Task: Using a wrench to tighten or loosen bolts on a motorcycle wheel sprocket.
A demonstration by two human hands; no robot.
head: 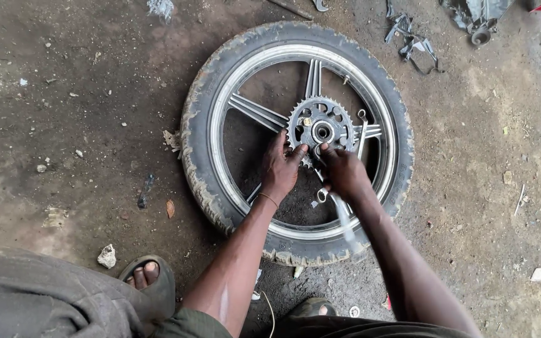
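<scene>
A motorcycle wheel with a worn tyre and silver spoked rim lies flat on the dirt floor. A toothed sprocket sits on its hub. My left hand rests on the sprocket's lower left edge, fingers touching the teeth. My right hand grips a metal wrench at the sprocket's lower edge; its handle runs down towards me and looks blurred. A second wrench lies across the spokes just right of the sprocket.
Scrap metal pieces lie beyond the wheel at the top right. My sandalled foot is at the lower left, another foot near the tyre's front. Small stones and litter dot the dirt floor.
</scene>
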